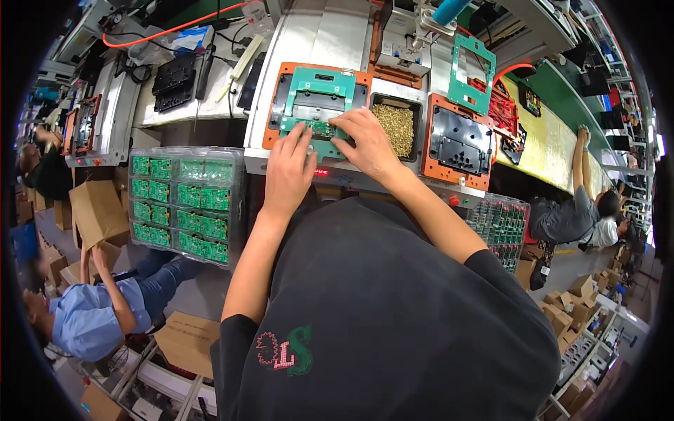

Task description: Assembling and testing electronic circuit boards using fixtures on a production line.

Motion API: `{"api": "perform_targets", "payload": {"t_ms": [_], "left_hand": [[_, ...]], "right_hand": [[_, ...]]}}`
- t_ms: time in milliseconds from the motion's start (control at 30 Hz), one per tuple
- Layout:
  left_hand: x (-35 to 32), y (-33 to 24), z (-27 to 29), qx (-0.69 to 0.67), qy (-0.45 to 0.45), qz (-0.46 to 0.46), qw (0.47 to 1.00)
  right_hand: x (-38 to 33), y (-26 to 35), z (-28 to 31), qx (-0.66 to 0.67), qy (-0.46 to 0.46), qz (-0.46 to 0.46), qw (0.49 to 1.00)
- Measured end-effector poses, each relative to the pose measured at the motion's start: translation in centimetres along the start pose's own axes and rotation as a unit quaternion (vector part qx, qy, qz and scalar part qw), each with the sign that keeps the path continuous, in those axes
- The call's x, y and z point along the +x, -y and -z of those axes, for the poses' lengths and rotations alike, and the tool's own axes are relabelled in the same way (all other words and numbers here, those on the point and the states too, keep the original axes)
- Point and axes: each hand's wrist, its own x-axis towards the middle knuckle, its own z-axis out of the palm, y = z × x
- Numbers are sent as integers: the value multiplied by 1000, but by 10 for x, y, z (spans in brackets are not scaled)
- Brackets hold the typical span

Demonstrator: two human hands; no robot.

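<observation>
A small green circuit board [321, 128] lies at the near side of a fixture with an orange base [279, 84] and a teal frame [339, 85]. My left hand [288, 172] has its fingertips on the board's left end, the thumb close beside them. At the right end, my right hand [370, 146] grips the board with bent fingers and thumb. Just right of the fixture, a dark bin [418, 116] holds many small brass-coloured parts [394, 126]. Farther right sits a second orange fixture [439, 168] with a black plastic housing [460, 139] in it.
Clear trays of green boards stand at my left [188, 203] and right [500, 224]. A teal plate [472, 74] stands raised above the second fixture. Behind the bin is a machine [404, 52]. A person in a blue shirt [98, 316] handles a cardboard box [100, 210].
</observation>
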Motion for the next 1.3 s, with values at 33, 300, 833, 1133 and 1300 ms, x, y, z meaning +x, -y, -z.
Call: {"api": "perform_targets", "payload": {"t_ms": [33, 300, 833, 1133, 1300], "left_hand": [[1, 0, 0, 10, 16, -6, 1000], [7, 3, -6, 9, 19, 2, 1000], [-6, 14, 1, -42, 4, -59, 997], [0, 37, 14, -64, 49, -155, 985], [-16, 23, 18, -88, -52, -73, 992]], "right_hand": [[-2, -2, 1, 8, -4, -3, 1000], [4, -3, -6, -74, 7, -11, 997], [4, 13, 1, -47, 13, -6, 999], [3, 11, -2, -20, -14, 32, 999], [-5, 37, 18, 16, -28, -12, 999]]}}
